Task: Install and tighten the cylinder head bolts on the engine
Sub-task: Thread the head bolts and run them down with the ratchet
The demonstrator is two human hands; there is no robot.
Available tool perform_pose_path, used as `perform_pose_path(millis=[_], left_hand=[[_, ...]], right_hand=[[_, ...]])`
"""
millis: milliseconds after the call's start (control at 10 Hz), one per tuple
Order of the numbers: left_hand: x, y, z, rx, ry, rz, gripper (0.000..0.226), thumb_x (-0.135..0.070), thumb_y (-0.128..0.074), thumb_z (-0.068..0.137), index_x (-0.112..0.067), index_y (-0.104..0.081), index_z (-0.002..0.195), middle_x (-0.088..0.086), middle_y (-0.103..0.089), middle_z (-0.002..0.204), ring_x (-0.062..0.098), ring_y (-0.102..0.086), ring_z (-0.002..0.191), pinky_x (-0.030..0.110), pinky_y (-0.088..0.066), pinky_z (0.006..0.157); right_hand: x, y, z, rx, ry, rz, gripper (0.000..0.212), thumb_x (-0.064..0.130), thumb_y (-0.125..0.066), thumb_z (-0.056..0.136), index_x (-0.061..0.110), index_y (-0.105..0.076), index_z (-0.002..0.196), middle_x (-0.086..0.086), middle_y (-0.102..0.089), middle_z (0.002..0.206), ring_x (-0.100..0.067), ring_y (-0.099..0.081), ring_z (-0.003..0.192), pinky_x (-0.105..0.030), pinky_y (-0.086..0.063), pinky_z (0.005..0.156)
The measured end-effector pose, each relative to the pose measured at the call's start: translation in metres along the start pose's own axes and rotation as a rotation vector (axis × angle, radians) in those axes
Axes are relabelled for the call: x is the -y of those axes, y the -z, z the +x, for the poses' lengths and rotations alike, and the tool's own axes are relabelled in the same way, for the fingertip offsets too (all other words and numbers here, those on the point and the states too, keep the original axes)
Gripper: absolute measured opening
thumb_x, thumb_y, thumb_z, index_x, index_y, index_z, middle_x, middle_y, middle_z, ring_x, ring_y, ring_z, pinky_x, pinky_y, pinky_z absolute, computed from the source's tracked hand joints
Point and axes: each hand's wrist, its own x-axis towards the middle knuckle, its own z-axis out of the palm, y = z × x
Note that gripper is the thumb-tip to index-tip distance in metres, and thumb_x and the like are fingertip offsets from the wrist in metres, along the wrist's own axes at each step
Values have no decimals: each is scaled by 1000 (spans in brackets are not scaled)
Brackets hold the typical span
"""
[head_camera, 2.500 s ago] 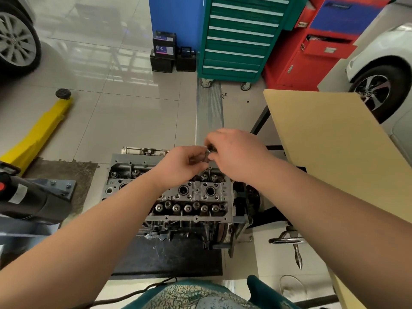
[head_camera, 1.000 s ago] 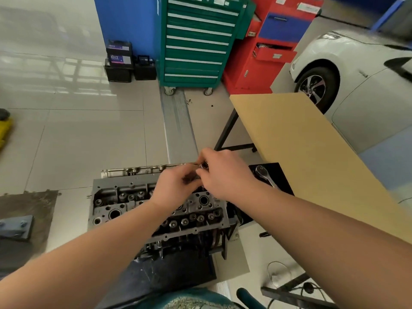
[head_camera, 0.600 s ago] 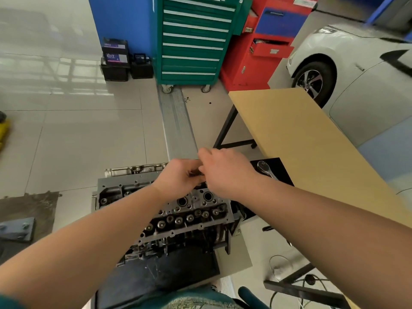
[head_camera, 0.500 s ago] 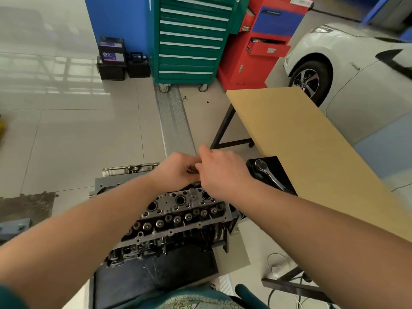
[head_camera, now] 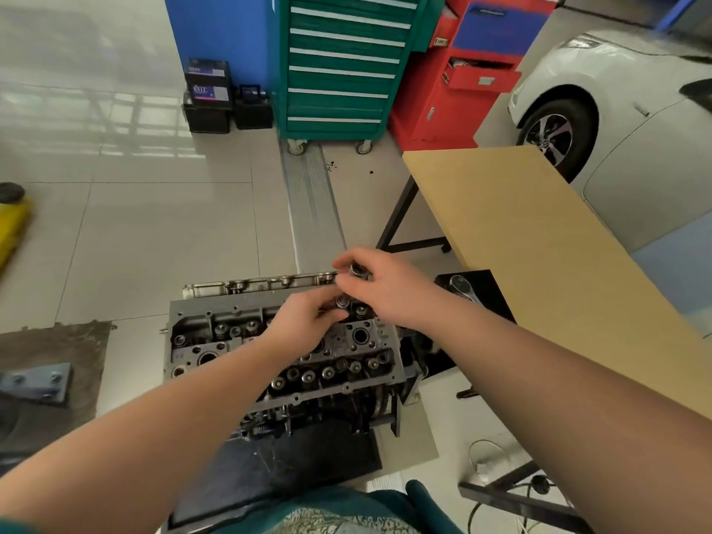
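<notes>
Change: your right hand (head_camera: 389,291) has lifted, fingers pinching a small metal cylindrical piece (head_camera: 356,270) above the grey cylinder head (head_camera: 215,341).
Left hand (head_camera: 308,321): fingers pinch a second piece (head_camera: 342,302).
Meaning: probably not yet tightening.

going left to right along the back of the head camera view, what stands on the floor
car batteries → green drawer cabinet → red tool cabinet → white car
</notes>
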Motion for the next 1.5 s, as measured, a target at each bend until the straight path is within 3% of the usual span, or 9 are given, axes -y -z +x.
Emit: perform_pose_path(millis=[200, 300, 600, 800, 1000, 1100, 1200, 1300, 1500], left_hand=[[-8, -24, -10, -186, 54, 39, 41, -24, -65, 102, -32, -58, 143, -15, -69, 117, -6, -59, 97, 15, -43, 85], [-25, -43, -15, -278, 142, -18, 31, -26, -57, 106, -26, -59, 136, -15, -69, 111, 4, -65, 97, 14, -45, 76], [-70, -94, 15, -788, 411, -625, 26, -4, -52, 103, -24, -66, 98, -24, -72, 82, -2, -71, 83, 31, -61, 79], [-60, -80, 31, -517, 536, 89, 43, -2, -46, 101, -22, -36, 64, -8, -41, 59, 5, -39, 54, 18, -32, 47], [-49, -56, 14, -476, 429, -139, 43, 1, -47, 106, -30, -45, 75, -15, -50, 75, -10, -60, 59, 14, -48, 55], [-50, -47, 0, -331, 375, -172, 12, -17, -65, 95, -26, -60, 90, -12, -67, 75, -5, -63, 68, 24, -49, 60], [-36, -37, -37, -428, 353, -94, 35, -41, -79, 90, -37, -63, 121, -22, -70, 111, -5, -66, 104, 17, -54, 87], [-21, -27, -78, -559, 440, -57, 33, -44, -79, 91, -43, -62, 119, -25, -68, 110, -11, -64, 102, 18, -54, 91], [7, -10, -116, -544, 463, 423, 40, -39, -74, 94, -24, -69, 130, -5, -62, 139, 22, -50, 137, 45, -41, 118]], right_hand=[[-5, -16, 21, 17, -89, 983, 45, 50, -51, 99, 19, -76, 77, -10, -73, 87, -29, -67, 94, -58, -45, 103], [-5, -26, 34, 53, -114, 1007, 53, 53, -57, 94, 14, -66, 59, -15, -64, 68, -32, -61, 78, -65, -43, 100], [-17, -21, 39, 284, 133, 790, 65, 54, -55, 91, 3, -56, 51, -16, -47, 49, -31, -48, 55, -38, -42, 85], [-8, -36, 32, -116, 1, 742, 53, 27, -52, 98, 7, -43, 50, -16, -38, 53, -26, -40, 55, -33, -44, 68], [4, -48, 37, -192, -34, 799, 45, 10, -46, 106, 23, -38, 64, 19, -51, 46, 2, -50, 49, -6, -36, 53], [4, -37, 35, -241, -58, 896, 53, 25, -54, 100, 14, -44, 50, -3, -40, 48, -20, -40, 51, -31, -41, 61], [-1, -12, 34, -175, -2, 999, 54, 36, -56, 95, 22, -45, 44, -1, -37, 48, -20, -37, 47, -33, -38, 56], [1, 14, 38, -110, 135, 1050, 52, 43, -56, 93, 22, -48, 46, -1, -38, 48, -19, -38, 46, -30, -39, 54], [23, 11, 27, 81, 249, 1127, 50, 37, -55, 93, 18, -49, 48, -5, -33, 49, -21, -36, 51, -37, -39, 64]])
